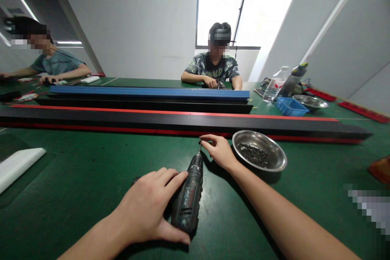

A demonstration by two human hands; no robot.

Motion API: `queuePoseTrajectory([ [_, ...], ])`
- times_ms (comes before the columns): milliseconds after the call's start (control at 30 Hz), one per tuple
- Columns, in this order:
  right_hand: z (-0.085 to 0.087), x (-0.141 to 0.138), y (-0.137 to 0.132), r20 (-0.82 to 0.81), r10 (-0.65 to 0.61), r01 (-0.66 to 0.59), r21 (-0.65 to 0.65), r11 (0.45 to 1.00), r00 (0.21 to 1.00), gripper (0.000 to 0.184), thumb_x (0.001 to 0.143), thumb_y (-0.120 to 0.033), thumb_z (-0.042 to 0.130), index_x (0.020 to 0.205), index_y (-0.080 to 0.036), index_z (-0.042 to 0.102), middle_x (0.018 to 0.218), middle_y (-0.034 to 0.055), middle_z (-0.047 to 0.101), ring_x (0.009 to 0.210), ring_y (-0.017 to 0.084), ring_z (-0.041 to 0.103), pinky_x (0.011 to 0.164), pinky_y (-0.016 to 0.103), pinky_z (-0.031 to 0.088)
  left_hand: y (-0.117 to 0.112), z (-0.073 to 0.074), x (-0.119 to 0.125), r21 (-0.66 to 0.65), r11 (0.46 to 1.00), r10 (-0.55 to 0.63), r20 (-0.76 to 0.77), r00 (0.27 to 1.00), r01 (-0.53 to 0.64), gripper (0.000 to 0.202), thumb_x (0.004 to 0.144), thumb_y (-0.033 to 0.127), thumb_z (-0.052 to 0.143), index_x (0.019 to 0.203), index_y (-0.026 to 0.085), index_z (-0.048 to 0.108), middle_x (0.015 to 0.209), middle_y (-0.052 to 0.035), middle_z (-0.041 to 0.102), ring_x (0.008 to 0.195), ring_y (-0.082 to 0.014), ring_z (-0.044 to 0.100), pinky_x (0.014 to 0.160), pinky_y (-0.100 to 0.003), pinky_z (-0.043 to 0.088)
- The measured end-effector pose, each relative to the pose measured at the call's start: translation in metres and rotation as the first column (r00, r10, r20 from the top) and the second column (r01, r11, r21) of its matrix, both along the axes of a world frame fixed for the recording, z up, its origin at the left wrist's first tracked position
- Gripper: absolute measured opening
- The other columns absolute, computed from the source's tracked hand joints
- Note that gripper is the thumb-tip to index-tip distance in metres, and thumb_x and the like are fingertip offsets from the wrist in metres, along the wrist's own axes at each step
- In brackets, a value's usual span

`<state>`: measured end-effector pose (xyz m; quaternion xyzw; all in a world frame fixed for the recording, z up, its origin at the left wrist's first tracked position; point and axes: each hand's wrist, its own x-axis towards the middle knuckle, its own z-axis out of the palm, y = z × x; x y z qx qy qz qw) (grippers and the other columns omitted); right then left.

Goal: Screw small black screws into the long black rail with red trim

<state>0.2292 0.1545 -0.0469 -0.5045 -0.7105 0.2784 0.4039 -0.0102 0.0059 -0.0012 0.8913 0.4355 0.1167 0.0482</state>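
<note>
My left hand (155, 203) is wrapped round a black cordless drill (190, 197) that points away from me over the green table (91, 178). A thin bit (200, 147) sticks out of its chuck. At the tip of that bit are the bent fingers of my right hand (217, 150), thumb and forefinger close together. Whatever they pinch is too small to make out. Just right of this hand stands a round metal bowl (282, 158) with many small dark screws (256, 155) in it.
A long black bar with red edges (137, 120) lies across the table beyond my hands, with a blue bar (149, 92) behind it. A white block (21, 164) lies left. Far right are a blue basket (291, 107) and bottles (276, 85). Two people (217, 61) sit beyond.
</note>
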Motion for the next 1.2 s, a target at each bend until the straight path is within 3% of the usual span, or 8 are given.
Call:
queuePoseTrajectory([
  [1000,0.0000,0.0001,0.0004,0.004,0.004,-0.004,-0.005,1.000,1.000,0.022,0.090,-0.026,0.068,0.105,-0.025,0.084,0.109,0.0035,0.083,0.100,0.025,0.078,0.095,0.038,0.059,0.0003,0.0000,-0.0004,-0.010,1.000,0.002,-0.006,1.000,-0.002,0.116,0.067,0.100,0.063,0.146,0.016,0.054,0.126,-0.0166,0.068,0.100,-0.0355,0.068,0.089,-0.053,0.058],
  [1200,-0.0010,-0.0002,0.0008,0.001,-0.005,0.005,-0.003,1.000,1.000,0.022,0.090,-0.027,0.068,0.105,-0.025,0.084,0.107,0.0038,0.083,0.095,0.025,0.078,0.094,0.038,0.060,0.0002,-0.0009,-0.0007,-0.001,1.000,0.002,-0.003,1.000,-0.002,0.115,0.065,0.099,0.065,0.146,0.018,0.053,0.125,-0.0155,0.069,0.100,-0.0343,0.069,0.090,-0.050,0.057],
])
